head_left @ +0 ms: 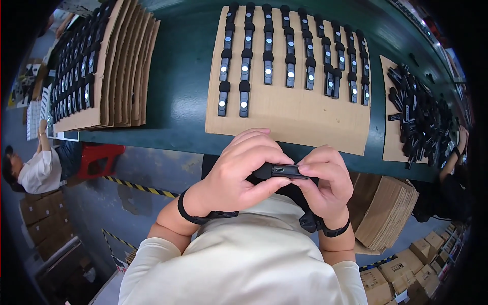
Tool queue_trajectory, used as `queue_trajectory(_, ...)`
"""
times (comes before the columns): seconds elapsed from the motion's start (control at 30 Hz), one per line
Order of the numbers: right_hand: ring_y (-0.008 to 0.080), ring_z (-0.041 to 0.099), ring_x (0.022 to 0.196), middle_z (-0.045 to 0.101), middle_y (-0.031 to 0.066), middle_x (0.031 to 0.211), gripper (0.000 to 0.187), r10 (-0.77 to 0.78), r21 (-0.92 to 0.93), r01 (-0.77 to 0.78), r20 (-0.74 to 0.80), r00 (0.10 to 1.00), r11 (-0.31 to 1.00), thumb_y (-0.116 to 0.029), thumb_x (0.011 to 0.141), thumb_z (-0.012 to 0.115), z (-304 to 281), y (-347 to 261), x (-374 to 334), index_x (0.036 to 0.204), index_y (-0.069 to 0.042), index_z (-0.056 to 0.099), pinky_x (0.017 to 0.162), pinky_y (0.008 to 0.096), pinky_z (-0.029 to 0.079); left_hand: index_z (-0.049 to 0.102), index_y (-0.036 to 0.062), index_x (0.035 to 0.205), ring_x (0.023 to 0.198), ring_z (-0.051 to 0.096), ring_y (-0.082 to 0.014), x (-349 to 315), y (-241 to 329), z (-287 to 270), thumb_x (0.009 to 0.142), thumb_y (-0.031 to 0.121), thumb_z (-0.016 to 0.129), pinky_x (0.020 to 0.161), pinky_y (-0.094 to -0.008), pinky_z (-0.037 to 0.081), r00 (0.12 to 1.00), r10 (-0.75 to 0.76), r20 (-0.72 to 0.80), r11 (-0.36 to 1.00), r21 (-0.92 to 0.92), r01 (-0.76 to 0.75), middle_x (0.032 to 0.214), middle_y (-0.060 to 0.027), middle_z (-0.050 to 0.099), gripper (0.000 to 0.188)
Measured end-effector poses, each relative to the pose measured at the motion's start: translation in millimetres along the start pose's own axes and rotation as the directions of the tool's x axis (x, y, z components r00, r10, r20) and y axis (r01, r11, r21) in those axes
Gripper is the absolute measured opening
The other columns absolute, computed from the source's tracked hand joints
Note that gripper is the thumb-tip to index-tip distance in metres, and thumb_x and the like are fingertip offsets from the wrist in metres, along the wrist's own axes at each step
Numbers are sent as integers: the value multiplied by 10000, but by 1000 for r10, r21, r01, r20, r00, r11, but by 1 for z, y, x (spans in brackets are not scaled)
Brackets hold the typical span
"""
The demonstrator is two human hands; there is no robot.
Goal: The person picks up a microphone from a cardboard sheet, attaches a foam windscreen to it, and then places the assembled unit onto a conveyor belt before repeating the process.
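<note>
View from above a dark green tabletop (178, 76), looking down at a person's own two hands. At far left, beyond the tabletop's edge, another person in a white top (35, 170) sits beside a red stool (99, 157). On the tabletop's left end lies a fanned stack of cardboard sheets (127, 66), the top sheet carrying rows of small black devices (76, 71). In the middle, a single cardboard sheet (300, 117) holds neat rows of the same black stick-shaped devices (290, 51), each with a rounded cap and a pale dot.

Just below that sheet's near edge, the left hand (244, 170) is curled closed around one black device (282, 171), thumb beneath it. The right hand (325, 178) pinches the same device from the other side, fingers folded over its end. The device lies level between them, above the person's cream shirt and clear of the tabletop, its small port facing up. Both wrists wear black bands.

Further right, a loose heap of black devices (422, 117) covers another cardboard sheet. Below the tabletop's right end sits a stack of cardboard sheets (381, 203), with cardboard boxes (406, 264) on the floor.
</note>
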State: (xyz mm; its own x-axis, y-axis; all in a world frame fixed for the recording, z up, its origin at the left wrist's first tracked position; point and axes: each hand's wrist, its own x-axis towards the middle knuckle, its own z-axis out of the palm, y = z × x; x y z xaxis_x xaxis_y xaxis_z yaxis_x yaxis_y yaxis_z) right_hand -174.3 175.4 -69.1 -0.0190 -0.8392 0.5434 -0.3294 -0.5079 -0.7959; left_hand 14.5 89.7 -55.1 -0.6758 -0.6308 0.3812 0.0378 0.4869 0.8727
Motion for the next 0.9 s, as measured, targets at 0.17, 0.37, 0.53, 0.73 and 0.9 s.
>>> queue_trajectory(0.17, 223, 625, 794, 646, 137, 942, 315, 132, 103, -128, -34, 991, 987, 33, 740, 776, -2, 1, -3, 1018, 1, 631, 677, 304, 505, 661, 37, 1017, 893, 637, -256, 2, -4, 2, 744, 69, 759, 996, -515, 438, 998, 61, 23, 997, 37, -62, 947, -90, 650, 292)
queue_trajectory(0.37, 231, 586, 923, 595, 160, 1024, 264, 109, 39, -111, 55, 993, 993, 25, 799, 710, 0, 0, 5, 1029, 4, 581, 810, 312, 491, 646, 43, 1012, 904, 630, -283, 0, -15, 7, 723, 57, 754, 979, -501, 448, 998, 68, 10, 984, 167, -69, 981, -101, 648, 309)
queue_trajectory(0.53, 268, 655, 868, 651, 173, 1009, 277, 113, 21, -114, 20, 993, 993, 70, 749, 707, 14, 10, 21, 1001, 4, 614, 725, 337, 531, 639, 43, 997, 919, 621, -316, -10, -26, -8, 713, 58, 755, 908, -461, 474, 990, 81, -115, 949, 312, -42, 995, -115, 650, 307)
queue_trajectory(0.73, 312, 652, 865, 653, 153, 1025, 282, 50, -287, -33, 53, 997, 957, 75, 729, 713, 32, 40, 39, 976, -11, 607, 720, 369, 536, 629, 35, 996, 936, 609, -338, -41, -51, -43, 730, 45, 739, 841, -437, 476, 955, 62, -289, 869, 487, 91, 1030, -133, 643, 288)
queue_trajectory(0.9, 326, 616, 969, 632, 127, 1087, 366, 17, -516, 117, 247, 969, 848, 69, 706, 727, 34, 52, 36, 1021, -58, 592, 810, 407, 508, 622, 41, 1005, 935, 601, -345, -58, -74, -65, 735, 39, 730, 847, -440, 463, 915, 55, -399, 756, 615, 223, 1050, -133, 634, 290)
